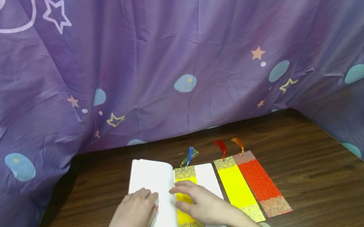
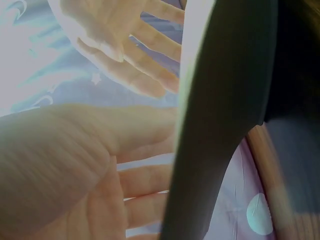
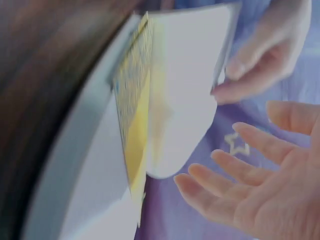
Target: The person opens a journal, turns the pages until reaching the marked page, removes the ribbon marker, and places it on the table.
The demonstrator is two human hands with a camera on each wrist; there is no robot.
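Note:
A book with blank white pages [image 1: 156, 170] lies spread on the table, its left side tilted up. My left hand [image 1: 136, 210] lies over that left side, fingertips at the white page [image 3: 187, 65], fingers fairly straight in the left wrist view. On the right page [image 1: 208, 180] lies a yellow bookmark [image 1: 188, 217] along the fold, with patterned gold ends and blue and green tassels [image 1: 190, 155] beyond the top edge. Above this bookmark hovers my right hand [image 1: 204, 201], fingers spread and gently bent, holding nothing; the right wrist view shows its palm [image 3: 280, 195].
Right of the book, a second yellow bookmark [image 1: 235, 184] with a red tassel [image 1: 221, 147] lies beside a red bookmark [image 1: 258, 180] with an orange tassel [image 1: 238, 144]. Purple patterned cloth [image 1: 146, 67] hangs behind the dark wooden table [image 1: 320, 171] and along its sides.

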